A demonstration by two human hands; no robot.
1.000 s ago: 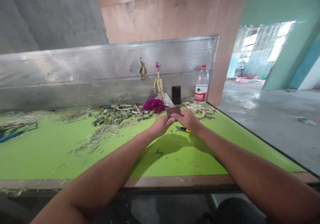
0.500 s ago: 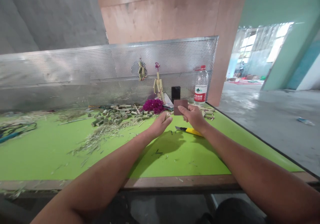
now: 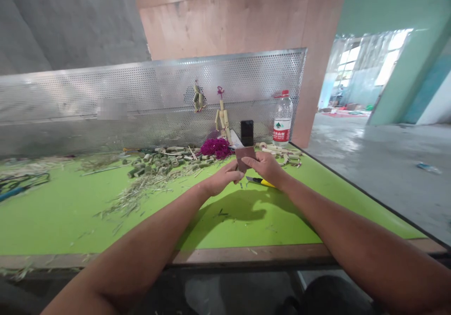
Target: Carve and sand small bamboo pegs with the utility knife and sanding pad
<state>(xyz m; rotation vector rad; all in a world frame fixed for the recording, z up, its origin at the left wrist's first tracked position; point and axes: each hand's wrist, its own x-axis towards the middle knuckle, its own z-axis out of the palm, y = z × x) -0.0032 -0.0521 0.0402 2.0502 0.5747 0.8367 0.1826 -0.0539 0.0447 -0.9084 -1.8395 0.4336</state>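
**Two-hand hold on a brown rectangular sheet (image 3: 242, 159)**

The sheet is standing nearly upright above the far part of the green tabletop (image 3: 88, 216), its long axis pointing far and tilting slightly, with its narrower lower end down between the hands. The right hand (image 3: 266, 168) is gripping the sheet, its fingers (image 3: 249, 162) closed against the right face. The left hand (image 3: 222, 180) is beside the lower left edge, its fingers (image 3: 235, 171) curled closed; whether they are holding the sheet or a small item cannot be determined.

A yellow utility knife (image 3: 260, 182) is lying just beyond the right hand, its blade pointing left. A magenta tassel (image 3: 214, 148) is resting near the sheet's far left side, with cut bamboo pieces (image 3: 162, 162) extending left of it and more bamboo pieces (image 3: 282, 154) lying far right. A black phone (image 3: 247, 133) is standing directly beyond the sheet, and a water bottle (image 3: 282, 120) is standing to its right, both near the perforated metal panel (image 3: 158, 103). Bamboo shavings (image 3: 141, 195) are scattered left of the left hand. Open tabletop is extending nearward of both hands, and the tabletop's right edge is running beyond the right arm.
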